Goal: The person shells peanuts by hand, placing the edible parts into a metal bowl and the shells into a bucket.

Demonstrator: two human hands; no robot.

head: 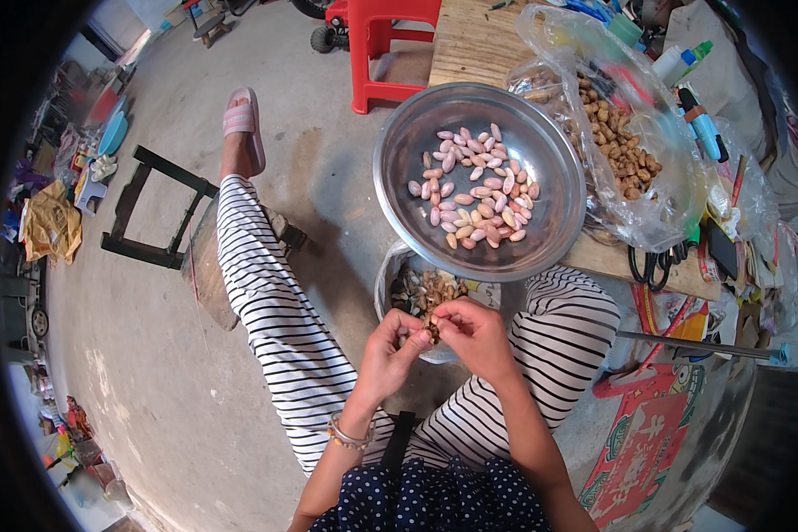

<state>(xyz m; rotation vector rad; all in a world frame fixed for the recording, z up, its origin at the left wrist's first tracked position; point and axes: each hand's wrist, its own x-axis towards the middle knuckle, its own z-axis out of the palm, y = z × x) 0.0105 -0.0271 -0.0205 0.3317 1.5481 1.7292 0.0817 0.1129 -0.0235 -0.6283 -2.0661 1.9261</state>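
Between the fingertips of both hands is a small brown peanut shell (pixel 431 327), partly covered by the fingers. My left hand (pixel 394 349) pinches it from the left, a bracelet on that wrist. From the right, my right hand (pixel 472 336) grips it with thumb and index finger. Below them, a bin lined with a white plastic bag (pixel 382 282) holds discarded shells (pixel 432 289). Just beyond, a steel basin (pixel 399 226) contains many shelled pinkish peanuts (pixel 485 193). A clear plastic bag (pixel 671 153) of unshelled peanuts (pixel 615 133) lies to the basin's right.
The basin rests partly over a wooden table (pixel 472 40) crowded with bags, bottles and black-handled scissors (pixel 648 269). A red plastic stool (pixel 362 60) stands beyond. On the left are a dark wooden frame (pixel 126 213) and a crumpled brown bag (pixel 52 223).
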